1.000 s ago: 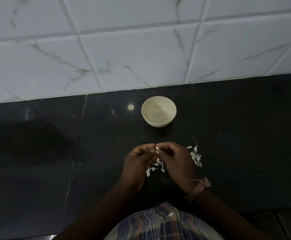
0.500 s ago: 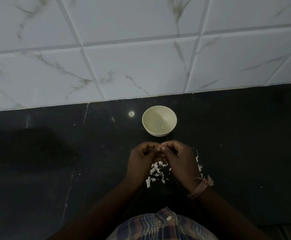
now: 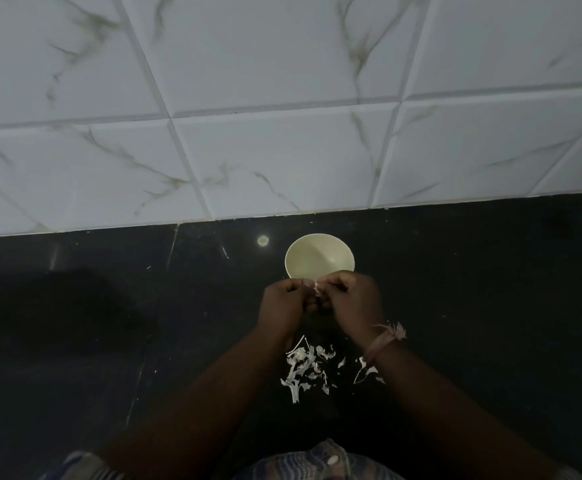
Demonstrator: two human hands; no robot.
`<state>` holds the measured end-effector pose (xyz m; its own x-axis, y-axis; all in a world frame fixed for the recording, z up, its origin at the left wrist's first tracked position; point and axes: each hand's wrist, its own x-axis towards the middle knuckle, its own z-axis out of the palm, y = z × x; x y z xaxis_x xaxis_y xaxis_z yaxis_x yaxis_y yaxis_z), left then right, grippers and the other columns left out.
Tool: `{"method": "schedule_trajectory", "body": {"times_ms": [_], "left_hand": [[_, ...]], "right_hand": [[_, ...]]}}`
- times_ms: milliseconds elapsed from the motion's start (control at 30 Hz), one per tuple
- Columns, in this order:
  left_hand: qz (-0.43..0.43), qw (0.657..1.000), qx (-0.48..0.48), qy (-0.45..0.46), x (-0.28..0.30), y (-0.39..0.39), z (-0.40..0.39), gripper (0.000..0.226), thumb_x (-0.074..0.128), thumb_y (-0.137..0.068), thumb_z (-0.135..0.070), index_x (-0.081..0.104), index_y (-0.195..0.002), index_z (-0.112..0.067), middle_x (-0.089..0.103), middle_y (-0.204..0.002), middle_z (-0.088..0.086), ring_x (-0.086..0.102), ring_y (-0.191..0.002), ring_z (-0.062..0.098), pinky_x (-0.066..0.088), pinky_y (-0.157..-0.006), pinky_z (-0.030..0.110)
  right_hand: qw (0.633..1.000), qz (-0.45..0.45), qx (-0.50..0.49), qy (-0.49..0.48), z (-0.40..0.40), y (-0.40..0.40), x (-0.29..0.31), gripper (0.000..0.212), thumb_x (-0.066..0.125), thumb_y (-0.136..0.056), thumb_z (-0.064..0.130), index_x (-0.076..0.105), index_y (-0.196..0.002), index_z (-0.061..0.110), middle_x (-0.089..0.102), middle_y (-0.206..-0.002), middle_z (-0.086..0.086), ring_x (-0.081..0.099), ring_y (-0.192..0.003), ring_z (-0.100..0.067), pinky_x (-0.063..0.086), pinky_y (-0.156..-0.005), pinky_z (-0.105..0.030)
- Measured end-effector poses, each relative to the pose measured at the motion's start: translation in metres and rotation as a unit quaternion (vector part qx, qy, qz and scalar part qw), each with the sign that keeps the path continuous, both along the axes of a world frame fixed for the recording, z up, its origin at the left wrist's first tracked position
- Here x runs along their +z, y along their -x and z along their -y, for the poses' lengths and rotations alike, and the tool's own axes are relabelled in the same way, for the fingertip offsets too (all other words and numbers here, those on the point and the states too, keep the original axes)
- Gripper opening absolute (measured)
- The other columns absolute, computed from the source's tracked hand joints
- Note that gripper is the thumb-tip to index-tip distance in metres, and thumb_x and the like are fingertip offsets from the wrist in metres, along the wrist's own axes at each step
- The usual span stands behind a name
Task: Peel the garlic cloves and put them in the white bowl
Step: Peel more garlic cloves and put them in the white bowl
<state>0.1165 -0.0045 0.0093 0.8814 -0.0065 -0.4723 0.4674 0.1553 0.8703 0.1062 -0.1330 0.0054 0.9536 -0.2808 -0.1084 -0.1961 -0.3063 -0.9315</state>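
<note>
Both the left hand (image 3: 284,301) and the right hand (image 3: 350,299) pinch a garlic clove (image 3: 316,288), seemingly half-skinned, just in front of the white bowl (image 3: 319,259), with peel scraps (image 3: 303,370) already littering the counter (image 3: 75,341), so peeling remains.

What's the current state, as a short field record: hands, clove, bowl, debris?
left hand: fingers curled, pinching the garlic clove
right hand: pinching the same clove from the other side
white bowl: upright on the black counter, just beyond the hands, near rim hidden
garlic skins: scattered on the counter between the forearms
bowl contents: cannot tell
</note>
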Motion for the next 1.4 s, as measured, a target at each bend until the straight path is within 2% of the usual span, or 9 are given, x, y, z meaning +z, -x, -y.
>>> {"method": "schedule_trajectory", "body": {"times_ms": [167,433,567,700,867,1067,1200,1300,1400], "left_hand": [[-0.045,0.994,0.097,0.007,-0.007,-0.025,0.004,0.009,0.061,-0.095,0.001,0.071,-0.095,0.001,0.066,-0.08,0.014,0.061,-0.061,0.014,0.054,-0.056,0.022],[-0.054,0.991,0.114,0.041,-0.013,-0.034,0.006,0.009,0.062,-0.095,0.004,0.07,-0.092,0.002,0.069,-0.083,0.017,0.066,-0.068,0.018,0.057,-0.058,0.02],[-0.046,0.991,0.118,0.03,-0.016,-0.034,0.008,0.012,0.059,-0.095,0.008,0.069,-0.091,0.003,0.067,-0.081,0.017,0.065,-0.069,0.019,0.06,-0.062,0.021],[-0.05,0.992,0.119,0.007,-0.015,-0.035,0.012,0.018,0.058,-0.093,0.012,0.071,-0.091,0.0,0.069,-0.082,0.016,0.067,-0.074,0.021,0.061,-0.079,0.032],[-0.029,0.987,0.153,-0.029,-0.013,-0.035,0.01,0.018,0.057,-0.092,0.009,0.071,-0.09,-0.003,0.07,-0.077,0.013,0.066,-0.066,0.018,0.059,-0.072,0.032],[-0.017,0.978,0.185,-0.099,-0.019,-0.026,0.006,0.016,0.056,-0.084,-0.013,0.072,-0.085,-0.014,0.074,-0.079,0.009,0.071,-0.071,0.023,0.063,-0.077,0.042],[-0.029,0.978,0.135,-0.157,-0.03,-0.008,0.011,0.018,0.05,-0.087,-0.015,0.066,-0.081,-0.017,0.071,-0.077,0.009,0.068,-0.068,0.025,0.063,-0.074,0.048],[-0.044,0.985,0.069,-0.154,-0.039,0.011,0.02,0.02,0.049,-0.096,-0.007,0.064,-0.083,-0.012,0.066,-0.075,0.01,0.062,-0.063,0.022,0.058,-0.061,0.035],[-0.085,0.986,-0.05,-0.135,-0.047,0.029,0.034,0.029,0.042,-0.101,0.002,0.054,-0.076,-0.007,0.05,-0.066,0.009,0.05,-0.05,0.016,0.042,-0.047,0.019]], "right_hand": [[0.998,-0.028,-0.002,0.054,0.008,-0.043,-0.009,0.027,0.067,-0.083,0.002,0.071,-0.066,0.024,0.074,-0.07,0.002,0.074,-0.073,-0.021,0.063,-0.076,-0.047],[0.989,-0.079,0.016,0.128,0.01,-0.07,-0.016,0.027,0.063,-0.087,0.005,0.067,-0.066,0.022,0.075,-0.079,-0.007,0.073,-0.082,-0.03,0.061,-0.08,-0.049],[0.964,-0.079,0.092,0.238,0.005,-0.073,-0.01,0.017,0.061,-0.088,0.005,0.078,-0.086,0.007,0.076,-0.095,-0.014,0.07,-0.095,-0.033,0.056,-0.089,-0.042],[0.941,-0.082,0.116,0.307,-0.001,-0.072,-0.004,0.021,0.059,-0.09,0.004,0.077,-0.103,0.006,0.074,-0.109,-0.012,0.066,-0.109,-0.031,0.053,-0.094,-0.037],[0.953,-0.077,0.094,0.276,0.004,-0.065,-0.002,0.03,0.055,-0.09,-0.002,0.079,-0.104,0.01,0.073,-0.114,-0.007,0.065,-0.112,-0.026,0.048,-0.096,-0.03],[0.99,-0.001,-0.025,0.139,0.018,-0.045,0.0,0.019,0.063,-0.086,0.0,0.077,-0.091,0.011,0.074,-0.093,-0.001,0.067,-0.089,-0.015,0.046,-0.077,-0.021],[0.988,0.013,-0.131,0.077,0.041,-0.011,-0.011,0.012,0.066,-0.089,0.003,0.071,-0.089,0.014,0.068,-0.088,0.001,0.065,-0.086,-0.016,0.051,-0.08,-0.03],[0.99,-0.041,-0.108,0.083,0.058,0.03,-0.031,0.014,0.066,-0.091,0.005,0.071,-0.089,0.018,0.069,-0.087,0.004,0.063,-0.082,-0.011,0.053,-0.083,-0.029],[0.986,-0.053,-0.029,0.157,0.064,0.067,-0.046,0.009,0.067,-0.092,0.006,0.074,-0.094,0.012,0.072,-0.09,0.0,0.061,-0.079,-0.009,0.041,-0.069,-0.007]]}}
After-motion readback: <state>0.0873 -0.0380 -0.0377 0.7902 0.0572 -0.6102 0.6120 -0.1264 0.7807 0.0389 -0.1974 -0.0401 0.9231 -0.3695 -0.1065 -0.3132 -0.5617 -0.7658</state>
